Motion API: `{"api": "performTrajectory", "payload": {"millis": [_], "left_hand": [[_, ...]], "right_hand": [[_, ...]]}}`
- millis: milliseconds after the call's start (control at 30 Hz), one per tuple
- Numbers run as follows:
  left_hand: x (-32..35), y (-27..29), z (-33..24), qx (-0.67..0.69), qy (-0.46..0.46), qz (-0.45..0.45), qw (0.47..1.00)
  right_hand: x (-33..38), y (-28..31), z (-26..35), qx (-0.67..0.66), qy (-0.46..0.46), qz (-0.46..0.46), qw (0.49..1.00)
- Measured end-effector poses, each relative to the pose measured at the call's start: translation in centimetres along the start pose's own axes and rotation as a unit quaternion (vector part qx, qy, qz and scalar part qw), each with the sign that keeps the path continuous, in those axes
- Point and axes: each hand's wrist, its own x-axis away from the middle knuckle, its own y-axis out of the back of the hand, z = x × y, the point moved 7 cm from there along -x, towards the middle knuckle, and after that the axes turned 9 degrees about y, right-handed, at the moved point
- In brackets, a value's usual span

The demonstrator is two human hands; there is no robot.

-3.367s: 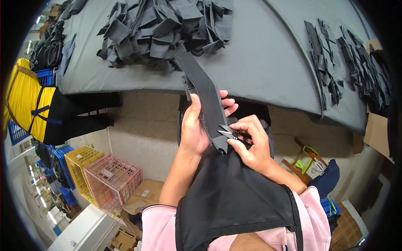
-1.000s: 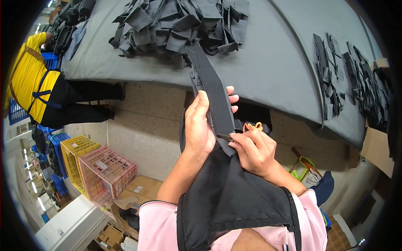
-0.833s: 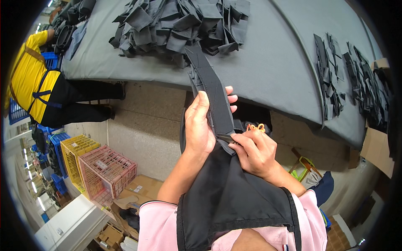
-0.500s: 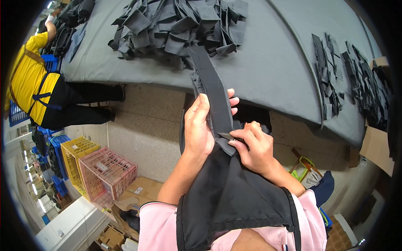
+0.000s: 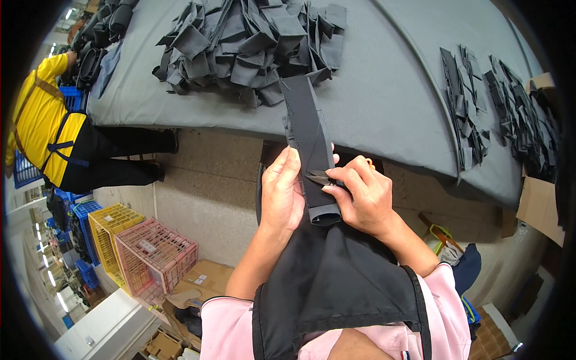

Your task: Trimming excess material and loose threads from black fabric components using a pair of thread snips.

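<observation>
A long dark grey fabric strip (image 5: pixel 307 129) runs from my lap toward the table, its near end curled into a loop. My left hand (image 5: pixel 283 189) is closed round its left edge, thumb on top and fingers underneath. In my right hand (image 5: pixel 364 195) are small thread snips (image 5: pixel 320 177), pinched between thumb and fingers, with the blades lying over the strip. Loose threads stick out along the strip's edges. Past its far end lies a heap of similar grey fabric pieces (image 5: pixel 246 51) on the cloth-covered table (image 5: pixel 384 90).
More bundles of grey strips (image 5: pixel 471 114) lie on the table at the right, near a cardboard box (image 5: pixel 540 204). A yellow crate (image 5: pixel 114 225) and a pink crate (image 5: pixel 157 252) stand on the floor at left. A co-worker in a yellow top (image 5: pixel 60 126) stands at the far left.
The snips have moved up the strip, from its near end to a spot farther along, and their blades show more. The strip's near end has turned to reveal its loop.
</observation>
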Motion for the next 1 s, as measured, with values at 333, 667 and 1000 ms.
{"api": "performTrajectory", "payload": {"millis": [333, 667, 1000], "left_hand": [[-0.1, 0.1, 0.7, -0.016, 0.016, 0.014, 1.000], [-0.4, 0.8, 0.8, 0.003, 0.017, 0.016, 1.000], [-0.8, 1.6, 1.6, 0.006, 0.059, -0.012, 0.998]], "right_hand": [[0.8, 0.8, 0.2, 0.001, 0.014, -0.023, 1.000], [1.5, 1.3, -1.0, -0.050, -0.025, -0.046, 0.997], [3.2, 1.5, -1.9, -0.026, -0.072, -0.037, 0.996]]}}
